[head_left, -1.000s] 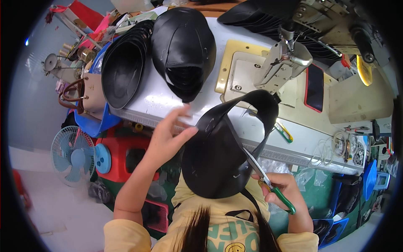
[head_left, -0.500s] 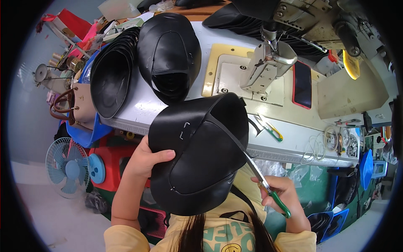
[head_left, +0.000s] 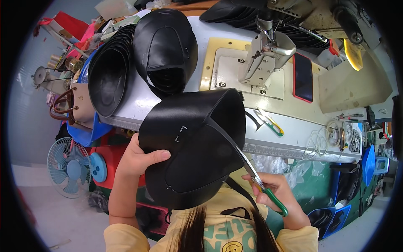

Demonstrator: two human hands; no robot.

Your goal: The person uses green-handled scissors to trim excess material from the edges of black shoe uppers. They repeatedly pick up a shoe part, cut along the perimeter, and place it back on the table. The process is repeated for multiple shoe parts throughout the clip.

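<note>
My left hand [head_left: 142, 157] grips the left edge of a black leather shoe upper [head_left: 191, 143], its thumb lying on the outer face. The upper is curved into an open shell, with a stitched seam and small silver marks on it. In my right hand [head_left: 279, 187] is a pair of green-handled scissors [head_left: 276, 202]. Their blades point up and left, against the right edge of the upper, where a narrow black strip runs along it. The blade tips are hard to make out there. Part of the upper's inside shows at its top right.
Stacked black uppers [head_left: 166, 46] and another nested stack [head_left: 110, 77] stand on the table beyond. A sewing machine [head_left: 268, 59] rises at back right, near a red-edged phone [head_left: 302, 77]. Yellow-and-green snips [head_left: 270, 122] lie by the table's ruler edge [head_left: 294, 151]. A blue fan [head_left: 71, 168] stands left.
The upper and my left hand have shifted slightly left, and the upper has tilted a little. The scissors have moved slightly left and stay at its right edge.
</note>
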